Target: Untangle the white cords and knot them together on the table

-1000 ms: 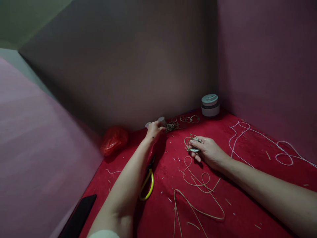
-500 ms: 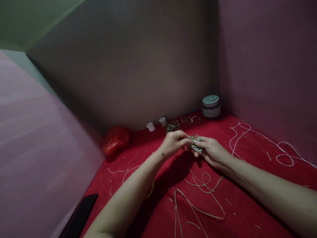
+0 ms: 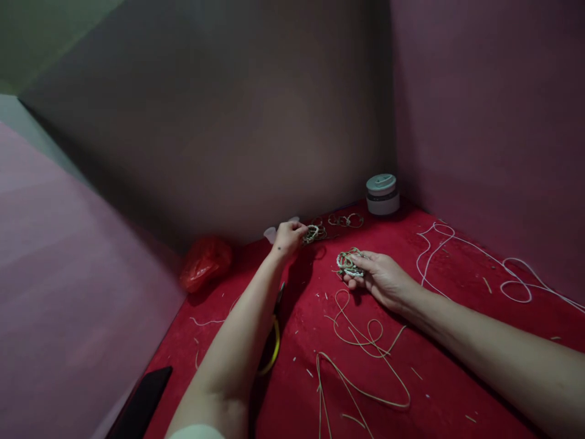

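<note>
My left hand (image 3: 289, 239) is reaching over the pile near the back wall. Its thumb and fingers pinch a pale braided cord bracelet (image 3: 312, 233), which hangs over a darker heap of similar loops (image 3: 322, 230). Closer to me, my right hand (image 3: 381, 274) is closed around a bundle of green and white braided cord bracelets (image 3: 350, 262), thumb on top. Below the right hand, loose tan cord (image 3: 365, 347) lies in loops on the red cloth (image 3: 439, 366). Scissors with a yellow handle (image 3: 275, 350) are partly hidden behind my left forearm.
A white lidded jar (image 3: 382, 195) stands in the back corner, near more cord loops (image 3: 346, 220). White spools (image 3: 270, 235) are half hidden behind my left hand. A red plastic bag (image 3: 205, 262) sits left, a black flat object (image 3: 141, 402) lower left, white cord (image 3: 479, 244) right.
My left hand has left the bundle and moved left and back to the heap with a bracelet pinched in it. My right hand still grips the bundle. The scissors' handle shows more.
</note>
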